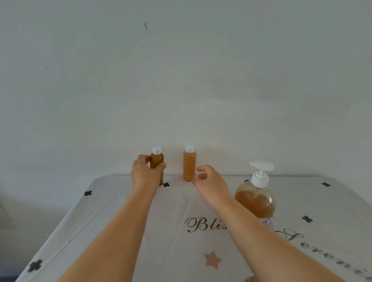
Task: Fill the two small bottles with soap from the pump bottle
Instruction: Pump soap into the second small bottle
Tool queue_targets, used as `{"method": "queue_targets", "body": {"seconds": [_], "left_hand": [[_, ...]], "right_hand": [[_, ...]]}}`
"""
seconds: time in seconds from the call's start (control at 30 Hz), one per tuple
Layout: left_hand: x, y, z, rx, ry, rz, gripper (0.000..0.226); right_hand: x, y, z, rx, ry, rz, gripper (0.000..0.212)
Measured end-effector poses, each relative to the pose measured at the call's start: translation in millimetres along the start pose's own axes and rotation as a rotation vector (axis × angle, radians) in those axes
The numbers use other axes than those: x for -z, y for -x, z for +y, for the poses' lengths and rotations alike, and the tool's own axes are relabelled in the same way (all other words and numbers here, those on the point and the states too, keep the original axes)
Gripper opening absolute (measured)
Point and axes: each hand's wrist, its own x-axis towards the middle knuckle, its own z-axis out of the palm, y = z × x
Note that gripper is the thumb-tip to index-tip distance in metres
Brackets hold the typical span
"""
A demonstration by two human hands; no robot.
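My left hand reaches out to the far edge of the desk and grips the darker small bottle. The fingers curl round its left side and the thumb presses across its front. This bottle stands upright close to the wall, has its white cap on, and is filled with brownish soap almost to the neck.

Just to the right, apart from it, the lighter small bottle also stands upright by the wall. It is capped in white and full of amber soap.

My right hand sits just beside the lower right of this second bottle, fingers loosely curled towards it and holding nothing. The thumb tip lies very near the bottle's base; I cannot tell whether it touches.

Further right and nearer to me, the pump bottle stands upright on the desk, well apart from the two small ones. It is round and clear, holds amber soap to well below its neck, and its white pump spout points left. My right forearm crosses in front of its lower left.

A white cloth covers the desk, printed with black crosses, dark script lettering and a tan star.
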Motion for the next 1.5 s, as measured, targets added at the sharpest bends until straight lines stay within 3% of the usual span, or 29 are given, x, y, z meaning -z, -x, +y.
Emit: {"method": "queue_targets", "body": {"seconds": [0.27,0.43,0.67,0.87,1.0,1.17,1.3,1.5], "left_hand": [[18.3,64.2,13.2,-0.145,0.041,-0.115,0.034],[28.5,104.1,26.6,-0.253,0.012,-0.186,0.034],[24.5,147.0,49.1,-0.408,-0.060,-0.260,0.036],[26.5,154.1,55.5,-0.323,-0.013,-0.474,0.032],[27.3,151.6,50.6,-0.266,-0.009,-0.554,0.033],[20.4,156.4,51.5,-0.320,-0.019,-0.559,0.037],[15.7,152.9,50.2,-0.297,-0.025,-0.562,0.037],[11.2,156.8,48.6,-0.293,-0.027,-0.590,0.038]], "right_hand": [[16.3,25.0,-16.7,0.105,0.020,0.096,0.020],[41.1,51.4,-25.6,0.160,0.097,0.114,0.044],[74.8,83.8,-26.1,0.130,0.288,0.067,0.055],[98.5,103.0,-15.1,0.159,0.298,-0.047,0.043],[113.9,108.8,-3.6,0.225,0.222,-0.173,0.015],[117.8,106.7,1.2,0.139,0.156,-0.087,0.035],[124.0,106.2,5.9,0.155,0.083,-0.156,0.014],[124.5,105.4,12.5,0.118,0.094,-0.064,0.036]]}}
